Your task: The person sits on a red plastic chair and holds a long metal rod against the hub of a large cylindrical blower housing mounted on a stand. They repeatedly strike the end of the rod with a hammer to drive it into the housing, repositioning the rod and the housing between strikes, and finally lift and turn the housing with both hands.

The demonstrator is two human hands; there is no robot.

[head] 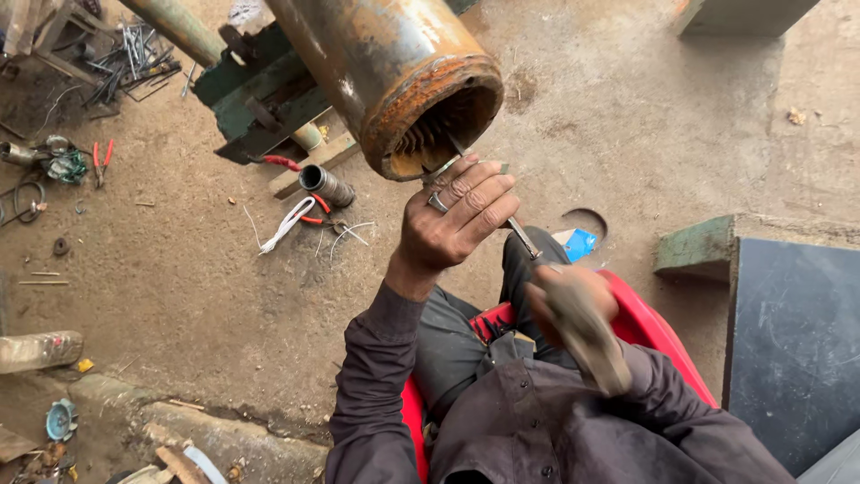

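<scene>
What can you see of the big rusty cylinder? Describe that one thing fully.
The rusty cylinder is a thick metal tube, brown and orange with rust, flaking at its open rim. It slants down from the top edge, mouth toward the camera. Ribbed slots line the inside. The left hand holds a thin rod at its mouth.

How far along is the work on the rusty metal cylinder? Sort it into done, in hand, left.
Done: the rusty metal cylinder's end is open. In hand: left hand holds a thin metal rod at its mouth; blurred right hand grips a tool. Left: ribbed parts remain inside.
</scene>
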